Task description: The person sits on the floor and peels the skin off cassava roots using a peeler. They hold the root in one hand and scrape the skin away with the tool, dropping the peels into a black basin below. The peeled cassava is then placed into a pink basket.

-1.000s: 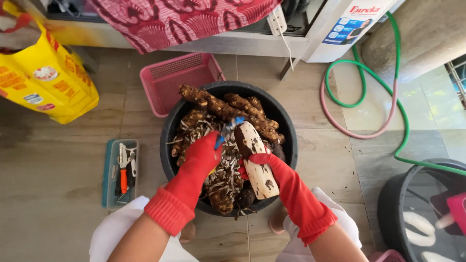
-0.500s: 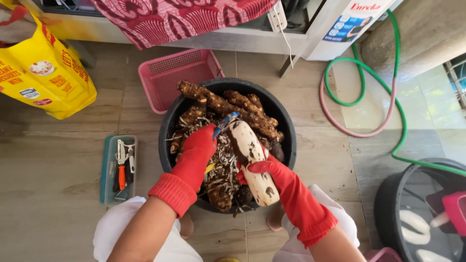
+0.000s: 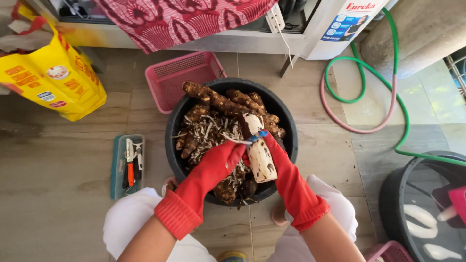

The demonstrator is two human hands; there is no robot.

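Observation:
A black round tub (image 3: 171, 145) on the floor holds several brown unpeeled roots (image 3: 219, 100) and a heap of pale peelings (image 3: 208, 132). Both my hands wear red rubber gloves and work over the tub. My right hand (image 3: 282, 162) grips a partly peeled root (image 3: 260, 156), mostly white with brown skin left at its upper end. My left hand (image 3: 221, 160) holds a small blue-handled peeler (image 3: 245, 140) against the top of that root.
A pink plastic basket (image 3: 180, 77) stands behind the tub, a yellow bag (image 3: 53, 82) at far left. A teal tray of hand tools (image 3: 127, 166) lies left of the tub. Green and pink hoses (image 3: 361, 99) loop at right, near a second black tub (image 3: 388, 204) holding white pieces.
My left hand has shifted right, closer against the root, with the peeler now near its top. The right hand keeps its hold on the root over the tub.

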